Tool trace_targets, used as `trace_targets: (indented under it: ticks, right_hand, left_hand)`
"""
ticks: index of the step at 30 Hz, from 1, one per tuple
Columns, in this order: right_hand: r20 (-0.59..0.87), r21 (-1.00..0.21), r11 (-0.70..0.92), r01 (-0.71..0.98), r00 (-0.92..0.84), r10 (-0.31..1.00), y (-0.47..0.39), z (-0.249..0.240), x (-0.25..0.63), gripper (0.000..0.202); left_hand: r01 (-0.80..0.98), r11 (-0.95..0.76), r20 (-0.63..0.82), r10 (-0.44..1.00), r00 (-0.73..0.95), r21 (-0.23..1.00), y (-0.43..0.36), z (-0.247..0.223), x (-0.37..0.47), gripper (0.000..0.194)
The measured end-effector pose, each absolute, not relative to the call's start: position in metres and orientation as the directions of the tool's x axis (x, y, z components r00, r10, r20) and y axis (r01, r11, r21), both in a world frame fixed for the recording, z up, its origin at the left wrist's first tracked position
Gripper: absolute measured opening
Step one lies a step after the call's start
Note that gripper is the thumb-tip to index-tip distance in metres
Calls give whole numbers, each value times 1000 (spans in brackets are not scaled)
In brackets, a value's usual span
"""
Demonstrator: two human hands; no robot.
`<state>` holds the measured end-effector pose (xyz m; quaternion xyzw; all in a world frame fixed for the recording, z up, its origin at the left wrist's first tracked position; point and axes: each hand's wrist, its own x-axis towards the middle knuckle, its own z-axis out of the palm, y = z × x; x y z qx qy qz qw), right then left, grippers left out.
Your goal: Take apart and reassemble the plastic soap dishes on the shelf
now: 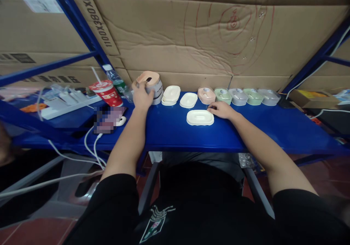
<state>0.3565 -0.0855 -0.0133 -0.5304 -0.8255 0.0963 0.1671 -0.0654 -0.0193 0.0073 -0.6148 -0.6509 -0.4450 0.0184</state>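
At the back left of the blue table stands a stack of grey and peach plastic containers [157, 88]. My left hand [143, 96] curls around the near-left side of its peach top piece, fingertips over the rim. Closer to me lies a cream oval plastic lid [200, 117] with a raised middle. My right hand [222, 109] pinches at its right far edge, with the fingertips partly hidden. Between the hands are a short stack of cream lids [171, 94] and a single cream lid [188, 100].
A row of pink, green and grey lidded boxes [239, 96] runs along the back right. On the left are a red cup with a straw [108, 93], a plastic bottle [116, 79], a phone [111, 119] and white cables. Cardboard [175, 37] walls the back.
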Motion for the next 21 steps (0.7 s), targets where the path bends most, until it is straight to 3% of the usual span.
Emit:
trace_targets:
  ticks: [5,8,14,21]
  right_hand:
    - [177,-338,424,840,-385,906,-84,-15,357,33]
    - [176,-342,424,839,-386,906,-84,-15,357,33]
    - [188,-357,441,824,-399,897,-83,-16,359,33]
    - [191,-360,437,824,-394,899,-81,-19,360,33]
  left_hand:
    - [839,-283,671,731,-125,465,-24,5,-48,61]
    - [843,-301,653,754,-76,445,-23,4,-39,64]
    - [834,-216,606,777,-168,508,-17,1,-47,72]
    - [702,-255,618,715,-326,665,4,-5,-65,24]
